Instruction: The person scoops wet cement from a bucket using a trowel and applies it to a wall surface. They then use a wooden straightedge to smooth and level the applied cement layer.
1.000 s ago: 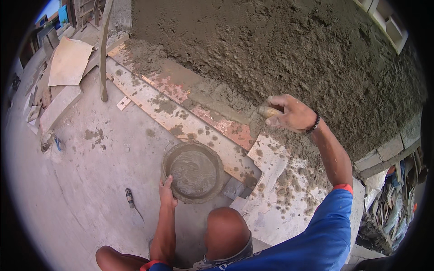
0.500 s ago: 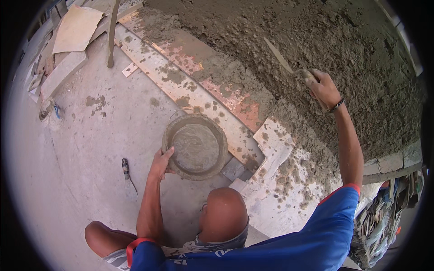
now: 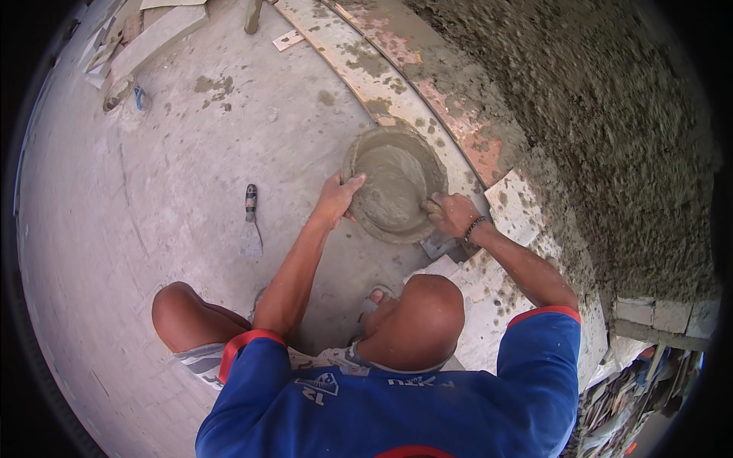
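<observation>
A round, shallow bucket point(image 3: 389, 164) of wet grey mortar sits in the middle of the view, beside speckled boards. My left hand point(image 3: 338, 197) grips its left rim, thumb over the edge. My right hand point(image 3: 452, 214) is at the right inside edge of the bucket, closed round a trowel handle; the blade is hidden in the mortar or too smeared to make out. A scraper point(image 3: 251, 220) with a black handle and flat metal blade lies on the concrete floor point(image 3: 153, 191), left of my left arm.
Mortar-spattered boards point(image 3: 382, 76) run along the foot of a rough plastered wall point(image 3: 626, 137) on the right. Scrap board pieces point(image 3: 153, 42) and an upright plank point(image 3: 253, 17) are at the upper left. Loose rubble point(image 3: 622, 412) is piled at lower right, below a block edge.
My right hand has come down from the wall with the trowel into the bucket. My left hand stays on the rim. The view has tilted down, shifting the bucket up and right in the picture.
</observation>
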The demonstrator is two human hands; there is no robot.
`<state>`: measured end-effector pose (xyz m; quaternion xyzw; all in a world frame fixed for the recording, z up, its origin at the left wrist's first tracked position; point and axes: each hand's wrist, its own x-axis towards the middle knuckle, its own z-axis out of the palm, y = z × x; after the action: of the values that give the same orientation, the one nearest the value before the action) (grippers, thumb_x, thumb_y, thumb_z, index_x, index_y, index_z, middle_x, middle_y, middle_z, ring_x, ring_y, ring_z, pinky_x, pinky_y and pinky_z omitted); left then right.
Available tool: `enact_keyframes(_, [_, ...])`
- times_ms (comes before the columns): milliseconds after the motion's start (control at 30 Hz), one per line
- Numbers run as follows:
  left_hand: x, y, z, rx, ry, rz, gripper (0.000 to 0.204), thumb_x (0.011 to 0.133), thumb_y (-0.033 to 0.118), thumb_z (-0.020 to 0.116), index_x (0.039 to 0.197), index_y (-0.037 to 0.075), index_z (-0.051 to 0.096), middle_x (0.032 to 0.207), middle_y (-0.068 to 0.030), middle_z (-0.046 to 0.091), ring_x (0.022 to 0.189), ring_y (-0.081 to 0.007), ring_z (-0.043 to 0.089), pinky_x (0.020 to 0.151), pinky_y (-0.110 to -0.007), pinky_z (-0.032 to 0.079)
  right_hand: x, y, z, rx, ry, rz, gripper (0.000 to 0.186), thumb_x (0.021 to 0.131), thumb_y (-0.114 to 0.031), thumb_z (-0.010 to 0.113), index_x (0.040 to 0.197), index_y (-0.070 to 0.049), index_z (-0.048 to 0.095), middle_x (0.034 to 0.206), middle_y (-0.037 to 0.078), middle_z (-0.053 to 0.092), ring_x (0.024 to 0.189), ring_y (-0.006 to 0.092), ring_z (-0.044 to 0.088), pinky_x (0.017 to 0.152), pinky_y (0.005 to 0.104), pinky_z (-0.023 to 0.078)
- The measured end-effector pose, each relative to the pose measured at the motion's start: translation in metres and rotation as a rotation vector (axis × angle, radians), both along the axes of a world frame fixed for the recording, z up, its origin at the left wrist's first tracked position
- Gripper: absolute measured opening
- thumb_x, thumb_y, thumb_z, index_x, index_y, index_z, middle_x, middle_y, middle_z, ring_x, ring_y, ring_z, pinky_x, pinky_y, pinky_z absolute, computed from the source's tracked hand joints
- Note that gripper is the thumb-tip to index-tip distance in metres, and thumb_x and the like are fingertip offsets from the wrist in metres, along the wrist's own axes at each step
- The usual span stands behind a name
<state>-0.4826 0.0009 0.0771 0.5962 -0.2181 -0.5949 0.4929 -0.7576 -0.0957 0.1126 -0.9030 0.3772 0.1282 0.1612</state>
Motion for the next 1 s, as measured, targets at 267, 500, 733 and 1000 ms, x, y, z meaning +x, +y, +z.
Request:
enact_keyframes(267, [0.007,-0.001,-0.016,0.036,0.029,0.005,0.053,0.090,0.037,0.064,0.128,0.003,0.051,0.094,-0.0108,0.067,0.059,-0.0154,0.064,0.037,-0.028,0.049,-0.017,-0.005,0.067,0.100,-0.182,-0.101,0.041,0.081,-0.025,0.066,0.117,-0.007,0.060,0.094,0.025,0.066,0.088,0.0434,0.063,0.080,0.0495,0.051])
enact_keyframes(500, [0.012,0.000,-0.016,0.078,0.041,0.045,0.049,0.090,0.035,0.064,0.127,0.004,0.052,0.097,-0.0104,0.067,0.062,-0.0185,0.066,0.037,-0.030,0.051,-0.006,-0.057,0.198,-0.002,-0.329,-0.109,0.047,0.074,-0.018,0.077,0.114,-0.004,0.058,0.091,0.022,0.065,0.090,0.0363,0.063,0.076,0.0428,0.051])
enact_keyframes(733, [0.013,0.006,-0.018,0.058,0.070,0.076,0.049,0.090,0.033,0.065,0.127,0.004,0.052,0.098,-0.0109,0.067,0.066,-0.0196,0.067,0.039,-0.033,0.054,-0.024,-0.139,0.290,0.186,-0.568,-0.083,0.046,0.077,-0.025,0.081,0.111,0.000,0.062,0.077,0.005,0.064,0.069,0.0129,0.061,0.059,0.0305,0.049])
enact_keyframes(1000, [0.012,-0.006,-0.018,0.122,0.148,0.055,0.053,0.087,0.032,0.069,0.127,0.000,0.053,0.103,-0.0122,0.066,0.072,-0.0221,0.068,0.043,-0.034,0.055,-0.126,-0.279,0.368,-0.793,-0.475,-0.652,0.042,0.089,-0.030,0.061,0.115,0.003,0.065,0.082,0.013,0.067,0.075,0.0198,0.064,0.070,0.0399,0.050])
